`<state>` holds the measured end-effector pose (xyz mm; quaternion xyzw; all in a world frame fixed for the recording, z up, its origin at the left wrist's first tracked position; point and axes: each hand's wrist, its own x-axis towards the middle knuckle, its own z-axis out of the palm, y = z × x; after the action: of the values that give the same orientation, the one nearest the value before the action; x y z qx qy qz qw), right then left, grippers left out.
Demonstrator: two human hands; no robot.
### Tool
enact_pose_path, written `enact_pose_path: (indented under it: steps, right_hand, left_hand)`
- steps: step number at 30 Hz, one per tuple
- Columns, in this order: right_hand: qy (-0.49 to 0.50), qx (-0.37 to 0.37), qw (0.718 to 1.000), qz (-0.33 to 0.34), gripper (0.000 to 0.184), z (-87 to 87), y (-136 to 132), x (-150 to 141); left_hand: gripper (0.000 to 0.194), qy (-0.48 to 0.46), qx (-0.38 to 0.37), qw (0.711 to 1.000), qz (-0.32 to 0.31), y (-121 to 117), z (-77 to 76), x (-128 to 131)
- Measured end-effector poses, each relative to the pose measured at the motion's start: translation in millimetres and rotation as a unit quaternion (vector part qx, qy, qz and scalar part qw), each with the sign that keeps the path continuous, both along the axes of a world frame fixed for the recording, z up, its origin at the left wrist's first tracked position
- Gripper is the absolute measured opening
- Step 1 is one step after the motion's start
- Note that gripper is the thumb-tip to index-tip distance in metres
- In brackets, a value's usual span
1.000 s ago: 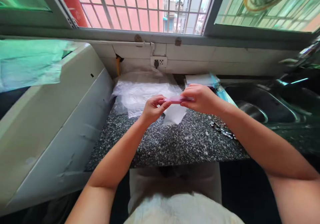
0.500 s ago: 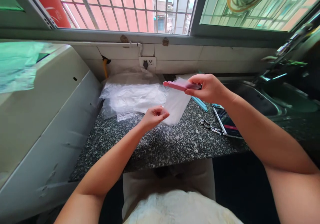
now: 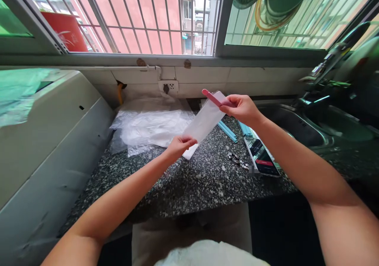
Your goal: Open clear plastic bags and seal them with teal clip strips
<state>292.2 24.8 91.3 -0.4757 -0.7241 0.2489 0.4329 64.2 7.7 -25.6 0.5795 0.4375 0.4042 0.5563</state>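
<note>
Over speckled counter [image 3: 183, 187] beneath window [image 3: 142, 19], left fingers [image 3: 186, 141] tight on bag [image 3: 205, 123], right [image 3: 229, 110] on clip [image 3: 212, 98].

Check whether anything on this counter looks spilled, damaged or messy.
No spill or damage stands out on the speckled black stone counter. Mainly the crumpled clear plastic pile looks untidy, its edges splayed unevenly below the white socket.

No readable text.
No word, number, brand or sign can be made out. A pale mark [image 3: 69, 40] is borne by the red bucket [image 3: 56, 23], but it cannot be read as letters. On the phone [image 3: 259, 151], a red bar [image 3: 264, 163] is shown, and any writing is too small to be read.
</note>
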Motion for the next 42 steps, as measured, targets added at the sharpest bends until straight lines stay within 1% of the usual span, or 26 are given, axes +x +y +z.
enact_pose_path:
  steps: [3, 6, 11, 14, 15, 18, 20, 23, 25, 28, 31, 34, 37, 42]
  right_hand:
    - [0.064, -0.023, 0.997, -0.021, 0.018, 0.2, 15, 9]
    - [0.109, -0.027, 0.991, -0.066, 0.017, -0.2, 35, 20]
    - [0.092, -0.024, 0.986, -0.139, 0.015, 0.0, 74, 40]
    - [0.072, -0.037, 0.98, -0.183, 0.015, -1.8, 97, 50]
    - [0.067, -0.043, 0.977, -0.198, 0.014, -3.3, 104, 53]
    - [0.042, -0.06, 0.967, -0.244, 0.008, -11.2, 127, 60]
    - [0.009, -0.062, 0.96, -0.272, 0.005, -19.1, 141, 64]
    - [-0.07, -0.073, 0.949, -0.299, 0.012, -33.7, 160, 69]
    - [-0.136, -0.088, 0.936, -0.313, 0.018, -44.1, 170, 72]
    - [-0.195, -0.104, 0.917, -0.333, 0.02, -58.6, 181, 74]
    - [-0.232, -0.117, 0.902, -0.345, 0.018, -68.9, 187, 75]
    - [-0.264, -0.126, 0.893, -0.343, 0.018, -74.1, 189, 73]
    - [-0.291, -0.13, 0.887, -0.333, 0.02, -76.3, 189, 72]
    - [-0.331, -0.127, 0.878, -0.322, 0.034, -80.1, 190, 72]
  left_hand:
    - [0.028, -0.008, 0.017, 1.0, 0.014, 21, 10.1, 10]
    - [0.022, -0.031, 0.02, 0.999, 0.016, 46, 23.3, 22]
    - [0.011, -0.057, 0.028, 0.997, 0.051, 90, 40.8, 47]
    - [0.012, -0.038, 0.033, 0.996, 0.076, 118, 45.3, 61]
    - [0.013, -0.018, 0.037, 0.996, 0.084, 126, 45.7, 65]
    - [0.014, 0.052, 0.057, 0.991, 0.106, 151, 43.1, 77]
    - [0.015, 0.078, 0.066, 0.988, 0.114, 167, 38.2, 84]
    - [0.017, 0.119, 0.081, 0.981, 0.129, 187, 27.0, 92]
    - [0.018, 0.153, 0.089, 0.974, 0.139, 198, 18.5, 95]
    - [0.019, 0.208, 0.091, 0.963, 0.144, 211, 6.6, 97]
    - [0.018, 0.259, 0.09, 0.951, 0.141, 220, -2.6, 99]
    - [0.016, 0.302, 0.089, 0.94, 0.134, 224, -8.2, 101]
    - [0.014, 0.337, 0.086, 0.929, 0.124, 224, -10.3, 102]
    - [0.013, 0.381, 0.077, 0.914, 0.117, 221, -8.4, 101]
